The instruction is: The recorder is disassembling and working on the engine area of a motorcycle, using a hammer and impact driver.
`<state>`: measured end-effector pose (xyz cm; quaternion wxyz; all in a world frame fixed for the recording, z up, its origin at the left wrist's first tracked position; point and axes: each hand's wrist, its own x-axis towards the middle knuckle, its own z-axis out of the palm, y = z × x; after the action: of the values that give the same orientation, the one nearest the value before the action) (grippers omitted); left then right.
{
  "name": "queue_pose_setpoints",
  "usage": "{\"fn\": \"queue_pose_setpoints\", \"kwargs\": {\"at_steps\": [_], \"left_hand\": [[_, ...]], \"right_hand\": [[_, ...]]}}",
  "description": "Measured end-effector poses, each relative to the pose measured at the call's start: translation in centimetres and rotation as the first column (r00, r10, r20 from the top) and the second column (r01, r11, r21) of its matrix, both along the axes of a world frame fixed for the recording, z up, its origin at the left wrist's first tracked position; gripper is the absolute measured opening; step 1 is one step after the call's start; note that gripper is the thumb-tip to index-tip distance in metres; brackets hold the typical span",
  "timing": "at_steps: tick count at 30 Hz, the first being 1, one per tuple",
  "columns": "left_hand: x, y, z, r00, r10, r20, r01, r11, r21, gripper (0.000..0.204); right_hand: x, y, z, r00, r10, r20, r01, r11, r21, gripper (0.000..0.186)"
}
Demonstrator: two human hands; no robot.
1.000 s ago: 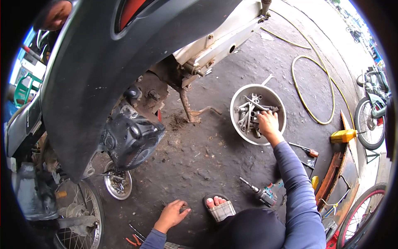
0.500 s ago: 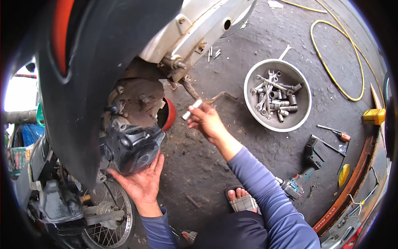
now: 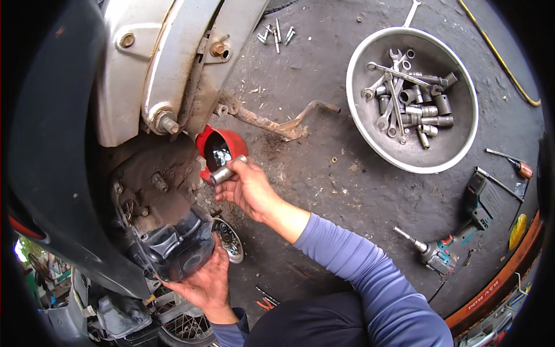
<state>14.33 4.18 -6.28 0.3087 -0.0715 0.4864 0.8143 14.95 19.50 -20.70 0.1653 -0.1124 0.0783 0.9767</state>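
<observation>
My right hand is closed around a silver metal socket, pinched between thumb and fingers. It hovers just in front of a red container with dark liquid inside. My left hand cups a black plastic cover from below, thumb at its lower edge and fingers along its right side. The cover sits against the dirt-caked underside of a motorbike. Above it, a threaded bolt end with a nut sticks out of the silver swingarm-like part.
A metal bowl of wrenches and sockets stands at the right. Several loose bolts lie at the back. A rusty bent stand bar juts rightward. A cordless power driver and a screwdriver lie at the right, beside an orange-brown rail.
The view has shifted closer to the motorbike. My right hand has brought the socket to the red container's opening. My left hand's fingers now curl more around the black cover.
</observation>
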Motion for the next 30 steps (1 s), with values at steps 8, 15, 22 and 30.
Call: {"fn": "queue_pose_setpoints", "kwargs": {"at_steps": [8, 15, 22, 30], "left_hand": [[0.0, -0.4, -0.4, 0.999, -0.035, -0.033, 0.035, 0.999, 0.000, 0.094], [0.1, -0.7, -0.2, 0.999, 0.031, -0.028, -0.032, 0.999, -0.027, 0.088], [0.1, -0.5, -0.5, 0.999, -0.016, -0.048, 0.019, 0.997, 0.069, 0.096], [0.1, -0.3, -0.5, 0.999, 0.039, 0.010, -0.040, 0.995, 0.096, 0.092]], "right_hand": [[1.1, -1.7, 0.9, 0.991, -0.129, 0.039, 0.133, 0.982, -0.133, 0.021], [2.3, -2.4, 1.8, 0.999, -0.039, 0.005, 0.040, 0.993, -0.113, 0.012], [2.2, -2.1, 1.9, 0.998, -0.017, 0.057, 0.014, 0.999, 0.043, 0.014], [1.8, -2.8, 1.4, 0.888, -0.437, 0.144, 0.445, 0.895, -0.028, 0.015]]}}
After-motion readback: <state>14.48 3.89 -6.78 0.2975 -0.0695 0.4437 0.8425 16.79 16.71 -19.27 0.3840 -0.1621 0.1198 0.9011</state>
